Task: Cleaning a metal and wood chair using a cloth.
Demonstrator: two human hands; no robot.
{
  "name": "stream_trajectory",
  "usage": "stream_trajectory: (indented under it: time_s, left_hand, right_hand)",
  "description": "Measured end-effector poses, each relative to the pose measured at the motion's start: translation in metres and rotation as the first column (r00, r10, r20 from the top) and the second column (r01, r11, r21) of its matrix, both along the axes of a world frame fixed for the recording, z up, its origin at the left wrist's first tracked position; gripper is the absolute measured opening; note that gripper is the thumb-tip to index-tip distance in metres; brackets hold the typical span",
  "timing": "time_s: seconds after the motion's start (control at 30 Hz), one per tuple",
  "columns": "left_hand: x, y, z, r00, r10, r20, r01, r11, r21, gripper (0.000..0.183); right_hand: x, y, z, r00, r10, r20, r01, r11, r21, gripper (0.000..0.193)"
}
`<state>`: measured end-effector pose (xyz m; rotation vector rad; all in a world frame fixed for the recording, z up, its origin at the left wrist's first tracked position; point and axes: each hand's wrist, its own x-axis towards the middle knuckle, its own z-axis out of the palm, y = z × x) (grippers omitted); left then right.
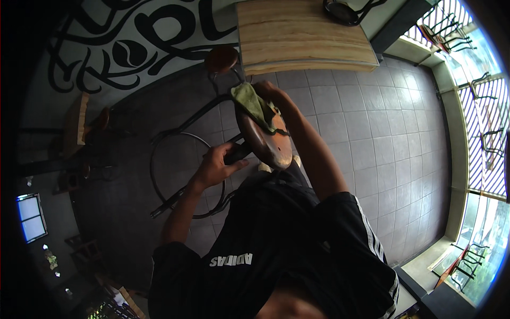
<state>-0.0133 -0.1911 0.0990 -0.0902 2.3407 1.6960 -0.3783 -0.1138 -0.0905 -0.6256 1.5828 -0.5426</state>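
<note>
A stool with a round brown wooden seat [272, 143] is tipped on its side in front of me, its seat edge-up near my body. Its black metal legs [199, 112] and foot ring [152, 169] stretch out to the left. My left hand [217, 164] is wrapped round the dark metal frame just under the seat. A green cloth [256, 108] lies draped over the far part of the seat. My right hand [266, 90] is closed on the cloth at the seat's far edge, with its fingers partly hidden.
A light wooden table [303, 40] stands ahead, with a black chair [345, 11] at its far right corner. Another brown round seat [221, 59] is by the table's left end. A wooden table [77, 119] stands at the left wall. Windows line the right side above grey floor tiles [372, 138].
</note>
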Motion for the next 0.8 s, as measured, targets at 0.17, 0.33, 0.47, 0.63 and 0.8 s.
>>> stream_trajectory:
  time_s: [0.17, 0.33, 0.47, 0.63, 0.8]
  left_hand:
    - [0.066, -0.034, -0.026, 0.957, 0.288, -0.018, -0.289, 0.957, -0.018, 0.023]
    - [0.05, -0.041, -0.028, 0.917, 0.398, -0.027, -0.397, 0.917, 0.034, 0.021]
    - [0.05, -0.046, -0.027, 0.911, 0.412, 0.031, -0.413, 0.91, 0.032, 0.021]
    - [0.039, -0.04, -0.016, 0.919, 0.393, 0.029, -0.394, 0.919, 0.014, 0.024]
    - [0.037, -0.024, -0.026, 0.928, 0.368, -0.06, -0.371, 0.928, -0.047, 0.023]
  right_hand:
    - [0.191, 0.02, -0.02, 0.614, -0.618, 0.491, 0.778, 0.58, -0.243, 0.027]
    - [0.275, 0.082, -0.027, 0.292, -0.631, 0.719, 0.956, 0.193, -0.219, 0.034]
    - [0.323, 0.081, 0.039, 0.005, -0.594, 0.804, 0.999, -0.038, -0.034, 0.024]
    - [0.337, 0.087, 0.024, 0.336, -0.787, 0.518, 0.919, 0.153, -0.364, 0.038]
    - [0.32, 0.077, 0.082, 0.483, -0.76, -0.436, 0.069, 0.529, -0.846, 0.054]
